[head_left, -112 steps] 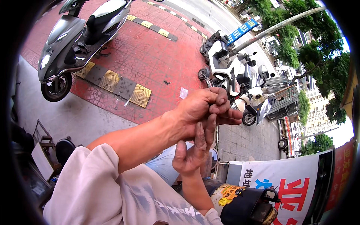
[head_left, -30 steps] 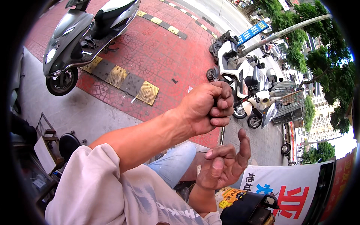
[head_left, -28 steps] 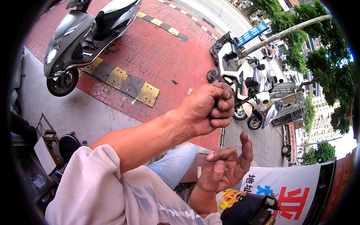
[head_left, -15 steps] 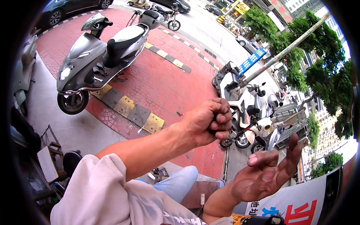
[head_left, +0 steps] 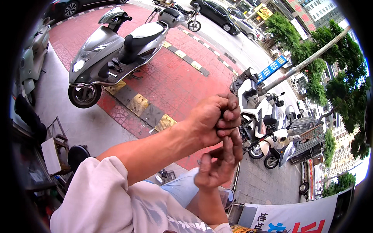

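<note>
My left hand (head_left: 215,121) is raised in front of my chest, its fingers curled into a fist. A dark gap shows between the curled fingers, but I cannot make out what is inside. My right hand (head_left: 220,165) stands just below it, fingers pointing up and thumb apart, with no object visible in it. Its fingertips reach the underside of the left fist and appear to touch it. Dark smudges mark the fingers of both hands.
Beyond my hands a silver scooter (head_left: 116,58) is parked on red paving beside a yellow-and-black ramp strip (head_left: 138,105). White scooters (head_left: 260,120) stand to the right near a pole (head_left: 307,60). A white printed banner (head_left: 295,213) is at the lower right, a small stool (head_left: 54,155) at the left.
My right hand has moved left and up from the lower right, bringing its fingers against the left fist. The left hand stays closed. The whole view has shifted slightly.
</note>
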A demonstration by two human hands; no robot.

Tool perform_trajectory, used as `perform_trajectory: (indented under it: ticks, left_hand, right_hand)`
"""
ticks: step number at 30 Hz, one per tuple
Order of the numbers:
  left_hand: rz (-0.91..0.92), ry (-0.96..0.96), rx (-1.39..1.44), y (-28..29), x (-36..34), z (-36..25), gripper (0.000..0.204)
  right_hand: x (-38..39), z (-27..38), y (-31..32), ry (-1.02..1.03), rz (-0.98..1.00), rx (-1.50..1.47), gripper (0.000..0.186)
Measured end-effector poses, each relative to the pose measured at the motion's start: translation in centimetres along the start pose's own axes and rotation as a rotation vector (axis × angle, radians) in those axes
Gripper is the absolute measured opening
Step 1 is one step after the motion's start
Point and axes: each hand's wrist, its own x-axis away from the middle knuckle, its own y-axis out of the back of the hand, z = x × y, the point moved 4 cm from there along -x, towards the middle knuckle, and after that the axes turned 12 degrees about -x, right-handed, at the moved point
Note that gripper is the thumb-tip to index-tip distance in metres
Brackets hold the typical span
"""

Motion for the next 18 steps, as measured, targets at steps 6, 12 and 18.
perform_trajectory:
  ticks: [6,12,18]
  left_hand:
    - [-0.004,0.105,-0.005,-2.6,0.5,2.7,0.018]
    - [0.050,0.033,-0.065,-3.2,1.4,0.3,0.021]
    - [0.023,-0.007,-0.049,-2.7,1.8,-2.1,0.022]
  right_hand:
    - [2.8,-1.8,-0.9,0.198,-0.090,0.290,0.079]
    - [1.6,-0.2,-1.1,0.169,-0.040,0.226,0.081]
    - [0.1,2.7,-0.8,0.037,-0.090,-0.131,0.079]
